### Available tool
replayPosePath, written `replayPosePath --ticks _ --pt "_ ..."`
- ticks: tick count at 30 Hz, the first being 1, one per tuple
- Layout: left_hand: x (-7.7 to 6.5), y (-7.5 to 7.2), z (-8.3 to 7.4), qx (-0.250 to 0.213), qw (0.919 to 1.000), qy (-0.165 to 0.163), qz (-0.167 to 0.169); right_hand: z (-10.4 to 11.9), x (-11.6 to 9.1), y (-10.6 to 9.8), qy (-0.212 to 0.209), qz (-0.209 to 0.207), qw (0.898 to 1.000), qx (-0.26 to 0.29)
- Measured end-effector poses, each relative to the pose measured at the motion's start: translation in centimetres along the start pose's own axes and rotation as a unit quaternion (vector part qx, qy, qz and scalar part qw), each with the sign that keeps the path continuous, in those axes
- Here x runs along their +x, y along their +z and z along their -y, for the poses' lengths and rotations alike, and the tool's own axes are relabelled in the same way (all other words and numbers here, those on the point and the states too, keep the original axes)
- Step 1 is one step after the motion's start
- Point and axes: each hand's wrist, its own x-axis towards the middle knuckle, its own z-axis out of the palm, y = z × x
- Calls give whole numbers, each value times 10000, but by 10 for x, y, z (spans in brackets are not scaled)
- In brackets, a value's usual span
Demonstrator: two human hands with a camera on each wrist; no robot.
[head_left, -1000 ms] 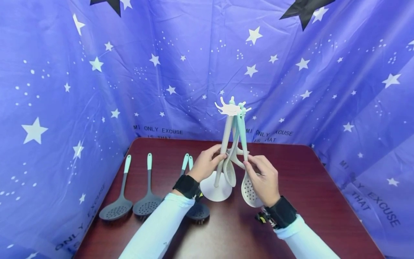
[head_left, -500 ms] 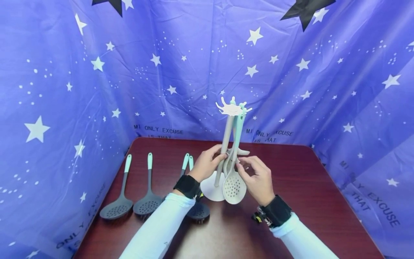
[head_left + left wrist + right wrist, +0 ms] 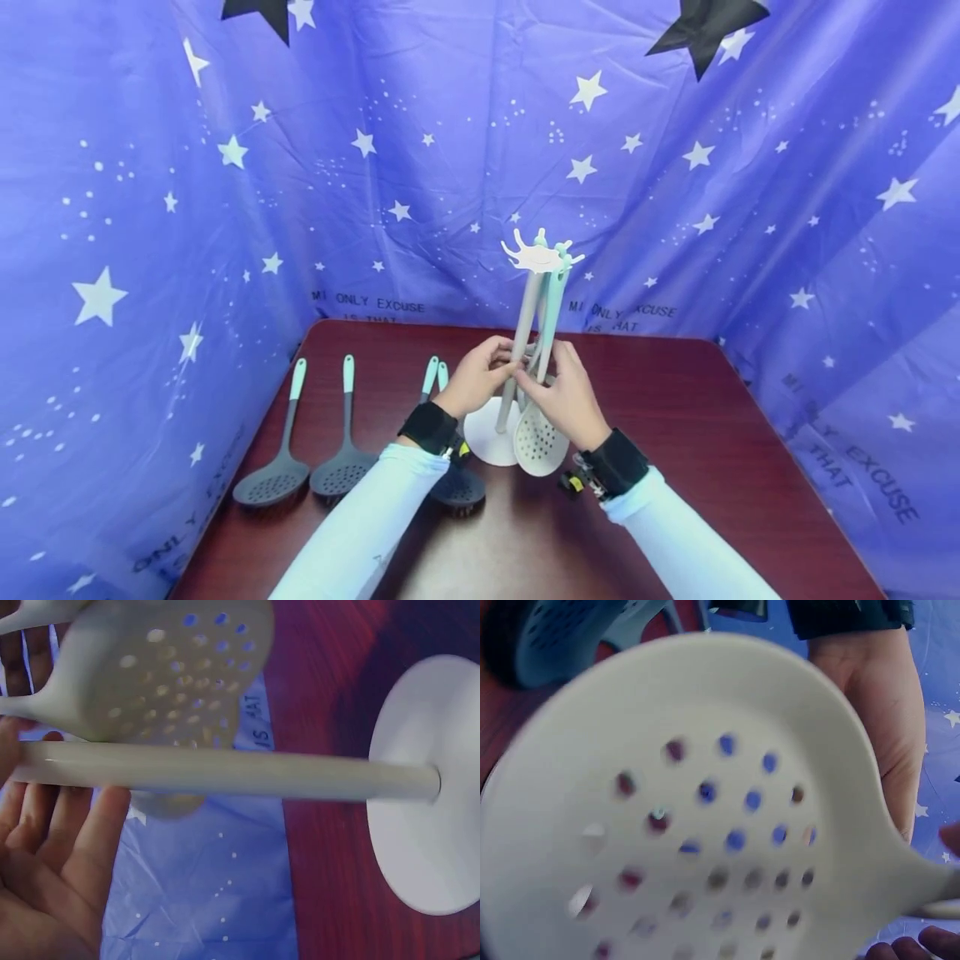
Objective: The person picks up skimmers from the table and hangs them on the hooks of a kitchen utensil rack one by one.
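L hand grips pole, R hand now nearer it, thumb across hung skimmer's handle, can't tell if clamped, so both work v. close.

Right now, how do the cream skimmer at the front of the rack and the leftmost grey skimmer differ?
Colour: the cream skimmer has a pale head; the leftmost grey skimmer has a dark one.
Pose: the cream skimmer hangs head-down from the rack; the grey skimmer lies on the table.
Shared: perforated heads, mint handles.
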Motion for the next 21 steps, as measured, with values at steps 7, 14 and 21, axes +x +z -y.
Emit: replayPosePath --ticks 7,14,21 --pt "-8 0 0 -414 9989 -184 -81 8 2 18 485 -140 9981 363" --pt "-24 0 -2 -198 9998 -45 89 0 2 32 700 -753 9928 613" --pt "-44 -6 -11 77 9996 1 260 -13 2 42 555 -1178 9899 566"
